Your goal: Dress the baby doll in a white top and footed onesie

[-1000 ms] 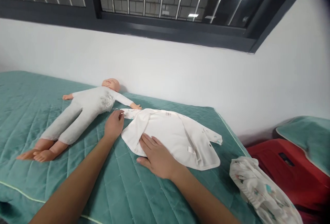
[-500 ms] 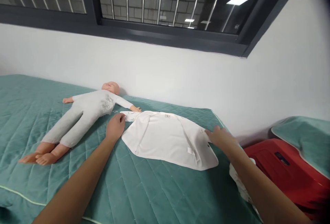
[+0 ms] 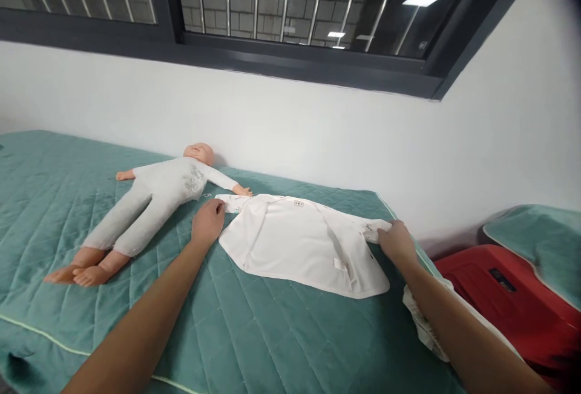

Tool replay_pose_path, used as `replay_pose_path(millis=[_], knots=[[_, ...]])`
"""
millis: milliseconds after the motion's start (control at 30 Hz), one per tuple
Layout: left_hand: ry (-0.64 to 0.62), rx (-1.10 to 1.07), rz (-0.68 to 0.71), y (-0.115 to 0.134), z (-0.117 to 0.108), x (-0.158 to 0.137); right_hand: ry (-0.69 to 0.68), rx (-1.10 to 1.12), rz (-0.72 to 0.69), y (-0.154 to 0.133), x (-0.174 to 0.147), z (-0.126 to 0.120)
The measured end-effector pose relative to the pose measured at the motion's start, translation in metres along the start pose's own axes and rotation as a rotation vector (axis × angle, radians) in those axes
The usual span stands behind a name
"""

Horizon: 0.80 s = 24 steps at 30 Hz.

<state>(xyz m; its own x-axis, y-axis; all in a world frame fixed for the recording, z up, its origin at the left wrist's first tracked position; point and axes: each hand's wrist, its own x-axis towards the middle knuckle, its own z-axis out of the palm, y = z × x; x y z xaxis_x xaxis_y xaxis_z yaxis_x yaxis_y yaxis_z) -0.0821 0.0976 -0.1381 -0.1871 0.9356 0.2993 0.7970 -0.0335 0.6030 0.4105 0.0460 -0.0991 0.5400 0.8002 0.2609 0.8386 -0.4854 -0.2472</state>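
Observation:
A white baby shirt point(image 3: 295, 242) lies spread out on the green quilted bed cover point(image 3: 254, 339), its plain inner side and neck label facing up. My left hand point(image 3: 209, 221) is closed on the end of its left sleeve. At the other side my right hand point(image 3: 399, 242) pinches the cuff of the right sleeve, which is stretched outward. Left of the shirt, a baby doll point(image 3: 163, 185) in a whitish suit lies on its back with arms spread. One doll hand rests close to the shirt's left shoulder.
A red plastic case or chair point(image 3: 490, 285) stands at the right, with a green cloth point(image 3: 540, 242) over it. Beneath my right forearm lies a crumpled white cloth point(image 3: 424, 324). Behind the bed are a white wall point(image 3: 290, 128) and a dark-framed barred window point(image 3: 290, 58).
My right hand has moved outward to the right, drawing the shirt's right sleeve out straight. My left hand keeps its hold on the left sleeve. The view has shifted slightly.

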Motion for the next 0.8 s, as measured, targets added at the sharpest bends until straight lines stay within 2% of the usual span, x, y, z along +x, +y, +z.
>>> replay_pose_path(millis=[133,233,333,433,500,533,633,733,800], knots=[[0.031,0.021,0.037,0.002,-0.002,-0.003,0.064,0.015,-0.04,-0.01,-0.012,0.001],[0.055,0.153,0.114,0.008,-0.014,-0.003,0.15,0.048,-0.147,-0.041,-0.019,-0.003],[0.091,0.282,0.222,0.01,-0.044,0.006,0.213,0.137,-0.304,-0.097,-0.024,-0.001],[0.198,0.317,0.281,-0.005,-0.084,0.026,0.186,0.238,-0.526,-0.171,-0.031,0.012],[0.218,0.331,0.206,-0.028,-0.11,0.042,0.104,0.32,-0.613,-0.224,-0.038,0.026],[0.198,0.313,0.114,-0.042,-0.121,0.05,0.044,0.378,-0.636,-0.251,-0.041,0.033],[0.06,0.165,-0.199,-0.091,-0.146,0.068,-0.205,0.583,-0.587,-0.327,-0.05,0.054],[-0.081,0.037,-0.33,-0.125,-0.161,0.078,-0.356,0.649,-0.618,-0.395,-0.054,0.067],[-0.182,-0.109,-0.423,-0.134,-0.168,0.081,-0.411,0.644,-0.656,-0.435,-0.053,0.071]])
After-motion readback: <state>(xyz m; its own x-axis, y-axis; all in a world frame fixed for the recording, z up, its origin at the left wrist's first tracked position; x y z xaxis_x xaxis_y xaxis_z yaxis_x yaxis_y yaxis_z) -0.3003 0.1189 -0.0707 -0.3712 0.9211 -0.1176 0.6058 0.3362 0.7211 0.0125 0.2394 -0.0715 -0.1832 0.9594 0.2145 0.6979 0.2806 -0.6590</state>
